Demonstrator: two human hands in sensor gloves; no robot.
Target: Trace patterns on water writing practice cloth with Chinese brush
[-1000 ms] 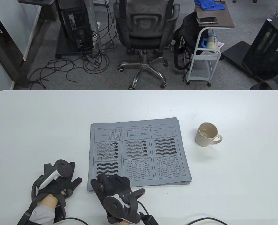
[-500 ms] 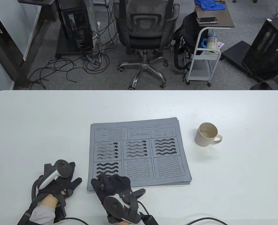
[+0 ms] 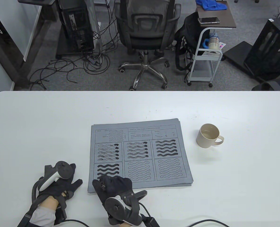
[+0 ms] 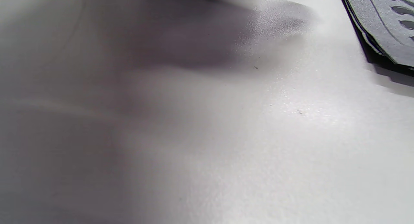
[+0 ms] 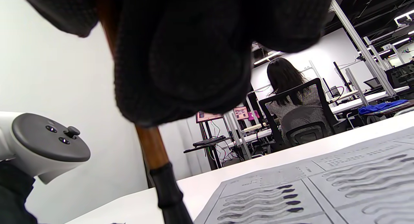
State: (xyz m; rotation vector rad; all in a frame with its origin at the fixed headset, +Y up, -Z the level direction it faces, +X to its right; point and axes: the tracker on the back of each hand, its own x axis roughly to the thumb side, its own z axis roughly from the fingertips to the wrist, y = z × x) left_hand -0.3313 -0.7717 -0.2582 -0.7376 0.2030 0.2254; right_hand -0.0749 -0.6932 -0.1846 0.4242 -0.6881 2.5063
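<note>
White table [image 3: 47, 123] | right hand [image 3: 114, 185] grips brush [image 5: 155, 152] over cloth [image 3: 140, 151] | left hand [image 3: 59, 183] rests flat, relaxed

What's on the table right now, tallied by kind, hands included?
Hands: 2, left and right
Cloth: 1
Brush: 1
Cup: 1
Total: 5

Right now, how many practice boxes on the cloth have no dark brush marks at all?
2: the bottom middle box and the bottom right box of the cloth. The other four show dark strokes; the right hand covers part of the bottom left one.
</note>
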